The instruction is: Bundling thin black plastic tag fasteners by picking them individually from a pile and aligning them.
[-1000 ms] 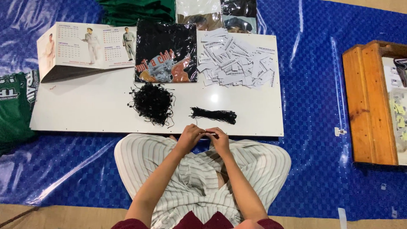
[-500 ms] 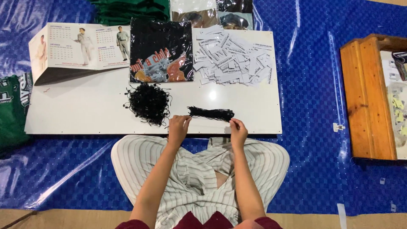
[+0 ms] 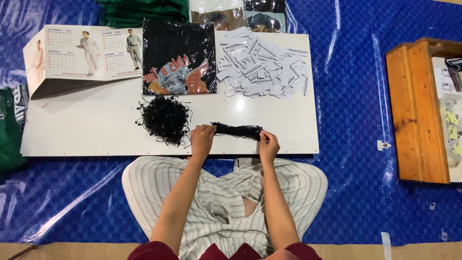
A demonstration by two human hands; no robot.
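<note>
Near the front edge of a white board (image 3: 96, 130), a straightened bundle (image 3: 237, 130) of black strings is laid flat, its long axis running from 9 to 3 o'clock, almost parallel to that edge, with the right end dipped very slightly toward the person. The bundle's left end is touched by the left hand (image 3: 202, 139), whose fingers are curled down and pressed together over it. The right end is pinched by the right hand (image 3: 268, 145), fingertips closed on the strings. Just beside the left hand, at 9 to 10 o'clock from it, a loose tangle (image 3: 165, 119) of the same black strings is heaped. At 12 o'clock from the bundle, a scatter of white paper tags (image 3: 263, 61) is spread, and at 11 o'clock a folded black shirt (image 3: 178, 58) with a print is laid. Far off at 10 o'clock a calendar (image 3: 82, 55) is stood folded. Under the board a blue tarp (image 3: 356, 96) is spread, and at 3 o'clock a wooden box (image 3: 416, 106) is seen.
</note>
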